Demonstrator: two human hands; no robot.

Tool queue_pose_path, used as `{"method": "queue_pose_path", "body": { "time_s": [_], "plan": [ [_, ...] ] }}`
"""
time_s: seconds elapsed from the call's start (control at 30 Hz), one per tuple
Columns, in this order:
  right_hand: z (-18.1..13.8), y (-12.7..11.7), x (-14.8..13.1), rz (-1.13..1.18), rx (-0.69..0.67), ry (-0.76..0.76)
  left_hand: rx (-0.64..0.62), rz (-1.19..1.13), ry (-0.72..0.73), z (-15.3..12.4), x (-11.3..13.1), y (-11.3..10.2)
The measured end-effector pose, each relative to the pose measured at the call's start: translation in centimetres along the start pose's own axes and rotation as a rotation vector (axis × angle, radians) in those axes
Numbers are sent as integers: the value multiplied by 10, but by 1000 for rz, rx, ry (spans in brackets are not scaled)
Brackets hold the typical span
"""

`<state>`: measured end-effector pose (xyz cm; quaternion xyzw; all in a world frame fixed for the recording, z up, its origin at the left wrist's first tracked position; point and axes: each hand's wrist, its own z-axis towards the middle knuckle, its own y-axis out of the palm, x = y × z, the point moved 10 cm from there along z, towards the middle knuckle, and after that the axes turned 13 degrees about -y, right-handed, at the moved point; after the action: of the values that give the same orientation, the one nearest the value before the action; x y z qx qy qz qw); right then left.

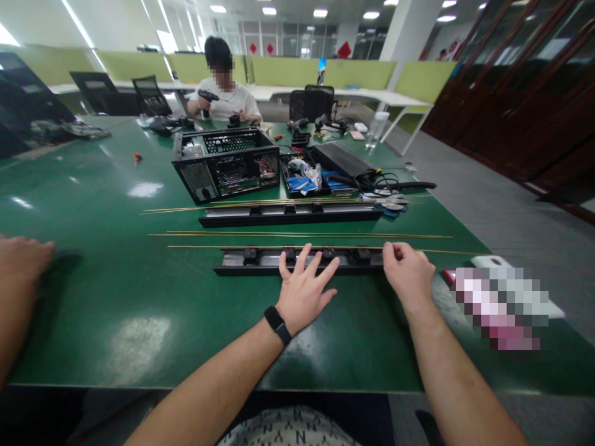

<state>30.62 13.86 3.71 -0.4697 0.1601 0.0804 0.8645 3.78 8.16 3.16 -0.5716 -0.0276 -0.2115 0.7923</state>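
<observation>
My left hand (305,286), with a dark watch on its wrist, has its fingers spread over a long black metal rail (251,270). Several dark blocks (251,255) sit along the rail's channel. At the rail's right end, my right hand (409,271) is closed, thumb and fingers pinched on a thin brass-coloured rod (199,246). That rod runs along the rail's far side and sticks out past both ends. Beyond it lie more thin rods (232,235) on the green table (139,297). A second black rail (279,218) lies farther back, with rods along it.
Behind the rails are an open black computer case (223,162), a box with blue-and-white gloves (303,176) and black cables (395,184). Another person's hand (23,260) is at the left edge. A person across the table (230,99) holds a drill (207,98). Blurred flat items (502,303) lie right.
</observation>
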Motion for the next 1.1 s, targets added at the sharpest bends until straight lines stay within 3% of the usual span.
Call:
{"method": "queue_pose_path", "body": {
  "time_s": [0.3, 1.1],
  "plan": [
    [2, -9, 17, -56, 32, 91, -1, -8, -4, -1, 0, 0],
    [1, -6, 13, -41, 45, 63, 7, -60, -6, -1, -4, -1]
  ]
}}
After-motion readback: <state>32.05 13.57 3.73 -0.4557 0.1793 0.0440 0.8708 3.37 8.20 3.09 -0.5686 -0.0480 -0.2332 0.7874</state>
